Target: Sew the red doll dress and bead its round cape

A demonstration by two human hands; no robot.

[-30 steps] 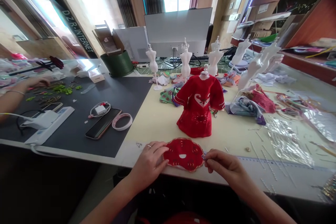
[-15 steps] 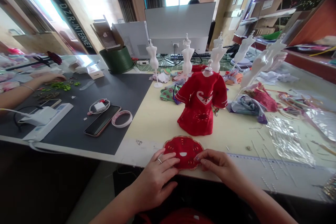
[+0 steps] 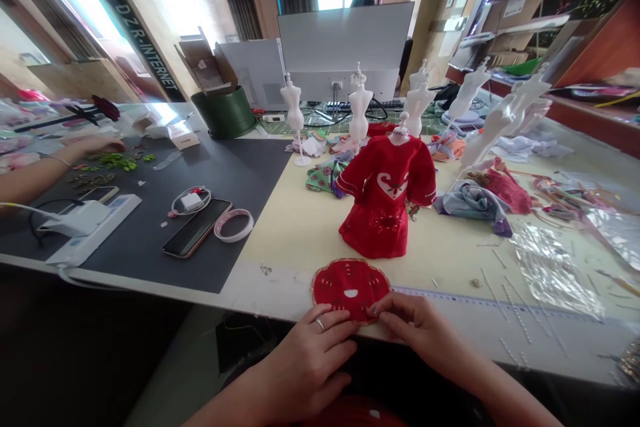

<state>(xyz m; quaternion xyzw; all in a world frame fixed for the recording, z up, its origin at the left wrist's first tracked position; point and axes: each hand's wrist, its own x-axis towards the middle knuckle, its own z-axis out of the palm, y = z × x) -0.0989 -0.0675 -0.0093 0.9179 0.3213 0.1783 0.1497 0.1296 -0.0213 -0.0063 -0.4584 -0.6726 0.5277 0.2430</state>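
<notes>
Two hands working on red cloth (image 3: 350, 290): left hand (image 3: 307, 363) (ring (image 3: 320, 325) glinting) lying flat, fingers (image 3: 340, 328) extended, touching cloth's lower rim; right hand (image 3: 420, 327) pinching cloth's right edge between fingertips (image 3: 374, 310). Cloth lying on cream table (image 3: 295, 240), just below red-dressed mannequin (image 3: 385, 213), beside ruler (image 3: 480, 300). Co-worker's hand (image 3: 95, 145) hovering near green bits (image 3: 117, 160).

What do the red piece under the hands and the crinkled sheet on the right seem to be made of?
The red piece looks like soft matte fabric, perhaps felt, with a gold-coloured corded edge. The crinkled sheet looks like thin glossy plastic film, going by its sharp creases and glare.
</notes>
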